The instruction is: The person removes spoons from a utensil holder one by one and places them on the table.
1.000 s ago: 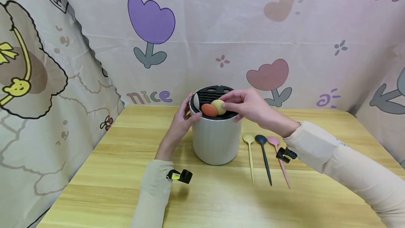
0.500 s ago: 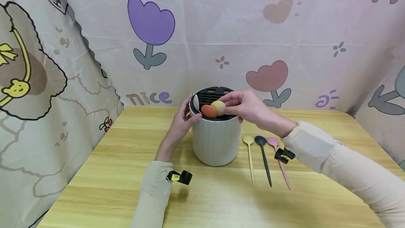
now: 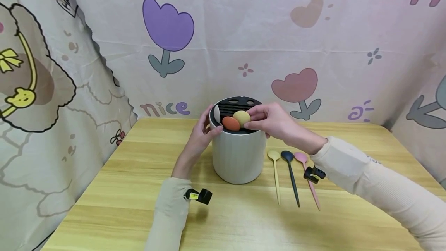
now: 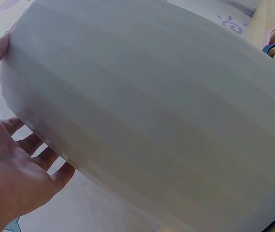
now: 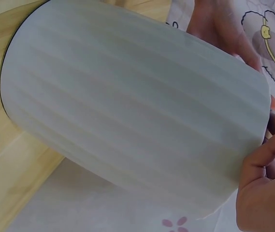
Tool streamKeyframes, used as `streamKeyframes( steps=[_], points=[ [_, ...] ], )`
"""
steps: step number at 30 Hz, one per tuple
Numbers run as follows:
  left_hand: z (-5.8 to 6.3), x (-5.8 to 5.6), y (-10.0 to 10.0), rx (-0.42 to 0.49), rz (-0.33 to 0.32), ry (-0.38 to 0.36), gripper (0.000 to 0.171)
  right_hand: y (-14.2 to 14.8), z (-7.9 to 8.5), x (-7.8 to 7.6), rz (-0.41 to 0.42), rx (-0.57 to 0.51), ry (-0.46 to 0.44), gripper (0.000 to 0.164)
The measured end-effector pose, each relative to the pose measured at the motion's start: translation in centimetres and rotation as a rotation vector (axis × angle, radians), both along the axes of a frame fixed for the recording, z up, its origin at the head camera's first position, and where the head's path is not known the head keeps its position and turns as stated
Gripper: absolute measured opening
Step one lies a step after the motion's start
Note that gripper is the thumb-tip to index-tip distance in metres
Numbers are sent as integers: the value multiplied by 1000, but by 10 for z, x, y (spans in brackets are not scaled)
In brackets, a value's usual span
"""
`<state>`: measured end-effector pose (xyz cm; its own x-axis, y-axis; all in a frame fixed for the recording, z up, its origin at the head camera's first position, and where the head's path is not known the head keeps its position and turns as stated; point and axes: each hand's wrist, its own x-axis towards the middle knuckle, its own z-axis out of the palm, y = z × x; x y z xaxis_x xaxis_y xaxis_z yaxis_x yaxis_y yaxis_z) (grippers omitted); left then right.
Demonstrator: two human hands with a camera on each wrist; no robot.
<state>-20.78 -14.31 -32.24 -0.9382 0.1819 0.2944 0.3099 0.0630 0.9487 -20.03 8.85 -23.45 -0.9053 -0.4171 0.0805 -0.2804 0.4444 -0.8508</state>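
Observation:
A white ribbed utensil holder with a black slotted top stands upright on the table. My left hand grips its left side near the rim, thumb in front and fingers behind. A yellow spoon, an orange spoon and a white spoon stick up from the top, only their heads showing. At the right of the yellow head, my right hand pinches its edge between thumb and fingers. The right wrist view catches those curled fingers at the rim; the spoon handles are hidden inside the holder.
Right of the holder lie a pale yellow spoon, a dark blue spoon and a pink spoon, side by side with handles toward me. A patterned cloth hangs behind the wooden table.
My right fingertips have slid slightly rightward and down toward the edge of the yellow spoon's head. The spoons and holder stay put, and my left hand keeps its grip.

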Motion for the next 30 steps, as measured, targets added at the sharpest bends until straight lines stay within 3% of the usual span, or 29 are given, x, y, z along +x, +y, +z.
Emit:
streamKeyframes(
  steps=[7,16,30],
  points=[
    [0,1,0,1,1,2,83,4,2,0,-18,-34,4,30],
    [-1,0,0,2,2,-2,81,14,15,2,-52,-74,22,34],
    [0,0,0,3,2,8,81,27,48,7,0,-284,158,31]
  ],
)
